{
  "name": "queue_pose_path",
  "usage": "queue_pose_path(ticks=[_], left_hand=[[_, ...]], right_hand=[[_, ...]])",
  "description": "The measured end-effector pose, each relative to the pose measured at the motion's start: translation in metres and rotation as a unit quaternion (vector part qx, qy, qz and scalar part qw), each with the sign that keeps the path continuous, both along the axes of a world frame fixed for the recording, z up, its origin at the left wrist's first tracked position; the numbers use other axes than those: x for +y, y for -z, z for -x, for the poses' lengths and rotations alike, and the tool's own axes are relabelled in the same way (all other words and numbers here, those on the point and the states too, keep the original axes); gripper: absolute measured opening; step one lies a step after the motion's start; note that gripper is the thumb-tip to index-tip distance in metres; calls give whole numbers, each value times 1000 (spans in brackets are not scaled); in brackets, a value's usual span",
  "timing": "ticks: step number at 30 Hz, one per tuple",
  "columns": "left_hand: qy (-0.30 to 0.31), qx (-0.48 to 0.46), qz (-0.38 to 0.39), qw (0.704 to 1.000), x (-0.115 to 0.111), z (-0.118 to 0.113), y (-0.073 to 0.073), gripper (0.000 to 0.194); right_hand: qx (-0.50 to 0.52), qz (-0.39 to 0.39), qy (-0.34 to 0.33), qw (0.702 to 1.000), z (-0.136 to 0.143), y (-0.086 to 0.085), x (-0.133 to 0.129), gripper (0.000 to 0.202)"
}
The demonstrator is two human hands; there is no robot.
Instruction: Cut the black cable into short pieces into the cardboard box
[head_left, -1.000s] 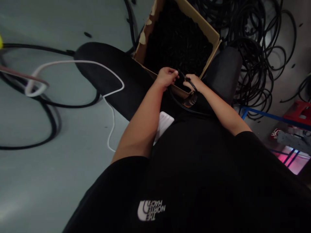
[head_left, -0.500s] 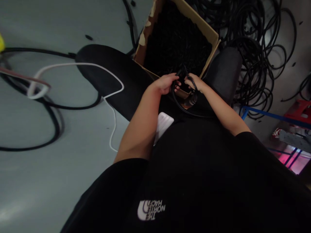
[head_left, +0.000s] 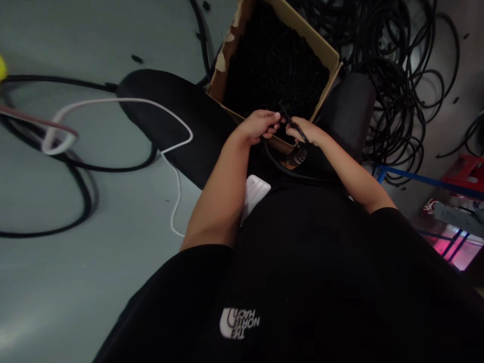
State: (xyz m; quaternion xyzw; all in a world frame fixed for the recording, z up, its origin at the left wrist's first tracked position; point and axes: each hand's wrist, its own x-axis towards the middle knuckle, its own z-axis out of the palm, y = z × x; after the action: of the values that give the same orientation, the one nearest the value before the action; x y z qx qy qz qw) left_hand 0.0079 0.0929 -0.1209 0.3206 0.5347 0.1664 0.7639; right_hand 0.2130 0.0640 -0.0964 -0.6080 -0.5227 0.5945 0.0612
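Note:
Over the near edge of the cardboard box [head_left: 333, 75], my left hand [head_left: 260, 125] is closed with thumb and fingers pinched on a black cable [head_left: 278, 165]. The cable curves down from that hand toward my lap on the right. Close beside it, my right hand [head_left: 307, 131] grips a slim black hand tool [head_left: 299, 130] resembling pliers or cutters. Its narrow tip points up and left, near my left fingertips. Whether the tip touches the cable I cannot tell. Many small black pieces [head_left: 278, 60] fill the box; their kind is too dark to make out.
Tangled black cables [head_left: 401, 85] lie on the floor at the right. Another thick black cable [head_left: 88, 199] loops at the left. A white cord [head_left: 151, 101] crosses my leg, near a white power bank-like block [head_left: 257, 190]. A blue frame [head_left: 427, 176] stands at the right.
The tool in my right hand has turned, its tip now further left and closer to my left hand. The cable's loop has dropped lower, and my left fingers are drawn closer together.

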Motion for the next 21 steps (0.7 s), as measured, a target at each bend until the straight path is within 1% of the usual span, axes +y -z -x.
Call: queue_pose_path(ticks=[2, 4, 7, 9, 11, 13, 15, 18, 21], left_hand=[[48, 2, -2, 999, -2, 1, -7, 31], [83, 15, -6, 996, -3, 2, -11, 35], [110, 34, -12, 993, -2, 0, -9, 32], [99, 46, -26, 994, -1, -3, -4, 23], [61, 72, -48, 994, -1, -6, 3, 14], [21, 112, -68, 991, -2, -8, 11, 21], [-1, 151, -82, 985, -3, -10, 19, 26], [-3, 178, -104, 978, -4, -10, 32, 21], [-16, 180, -118, 976, -4, -8, 46, 22]], right_hand=[[-19, 1, -4, 1000, 1, -1, 1, 14], [-31, 22, -7, 999, 2, -4, 2, 12], [-49, 62, -2, 997, 2, -12, 2, 13], [-64, 67, 13, 996, 3, -16, 3, 12], [-74, 51, 34, 995, 5, -19, 5, 16], [-87, 28, 47, 995, 7, -21, 7, 19], [-105, 10, 45, 993, 10, -21, 8, 19], [-122, 0, 32, 992, 12, -16, 8, 20], [-125, -9, 19, 992, 12, -4, 7, 24]])
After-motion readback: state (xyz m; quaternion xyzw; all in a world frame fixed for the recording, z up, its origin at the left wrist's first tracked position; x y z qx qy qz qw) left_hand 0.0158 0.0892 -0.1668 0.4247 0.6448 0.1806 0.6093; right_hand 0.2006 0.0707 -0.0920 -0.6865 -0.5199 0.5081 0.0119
